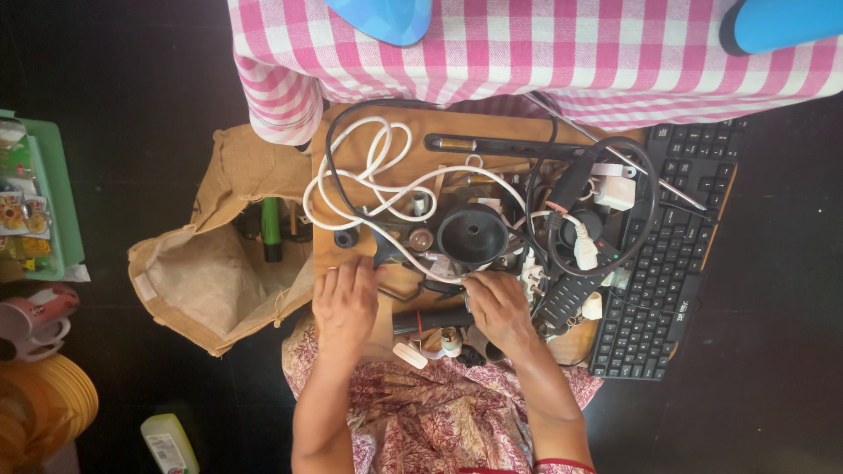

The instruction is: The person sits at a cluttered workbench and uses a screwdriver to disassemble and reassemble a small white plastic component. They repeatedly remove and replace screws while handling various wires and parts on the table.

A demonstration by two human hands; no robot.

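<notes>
My left hand (345,305) lies palm down on the near left part of a brown board (347,140) heaped with cables and parts, its fingers curled close to a white cable (369,180). My right hand (497,307) rests over a dark tube-like part (435,319) just below a round black funnel-shaped piece (473,233). Whether either hand grips anything is hidden. A black power strip (566,298) lies to the right of my right hand.
A black keyboard (672,263) lies at the right. An open burlap sack (206,281) with a green-handled tool (271,226) sits left. A person in a pink checked cloth (527,53) sits opposite. Green tray (61,206), cups and a bottle (169,443) stand far left.
</notes>
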